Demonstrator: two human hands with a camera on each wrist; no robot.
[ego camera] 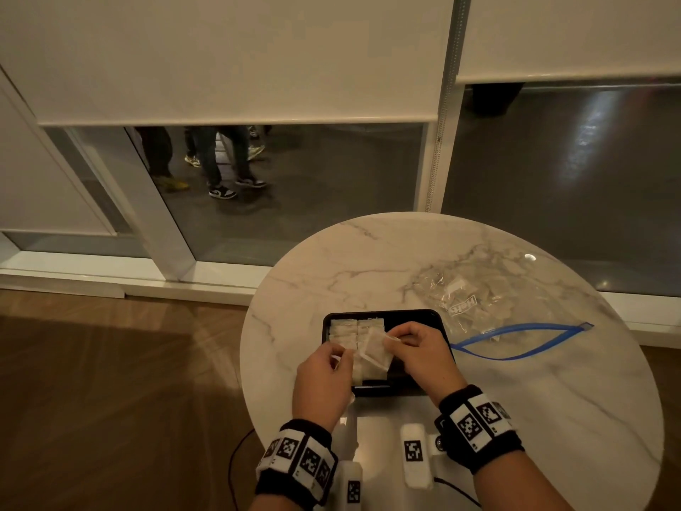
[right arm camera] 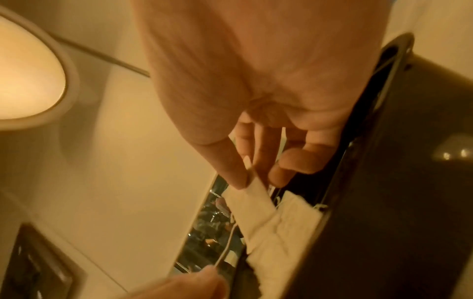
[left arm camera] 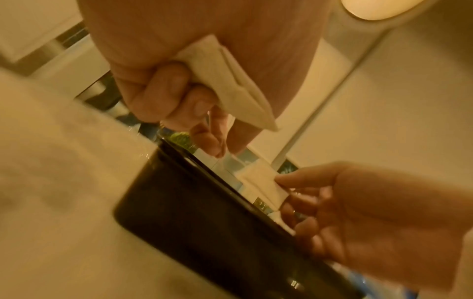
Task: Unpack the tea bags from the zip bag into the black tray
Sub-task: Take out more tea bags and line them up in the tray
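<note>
A black tray sits on the round marble table, with several pale tea bags laid flat in its left part. Both hands hover over the tray. My right hand pinches the top of one tea bag between thumb and forefinger. My left hand pinches that bag's string and keeps another tea bag tucked under its curled fingers. The clear zip bag with a blue zipper lies open to the right of the tray, more tea bags inside it.
The marble table is round, its edge close on the left of the tray. White marker blocks and a cable lie at the table's near edge. Beyond are wooden floor and glass walls with lowered blinds.
</note>
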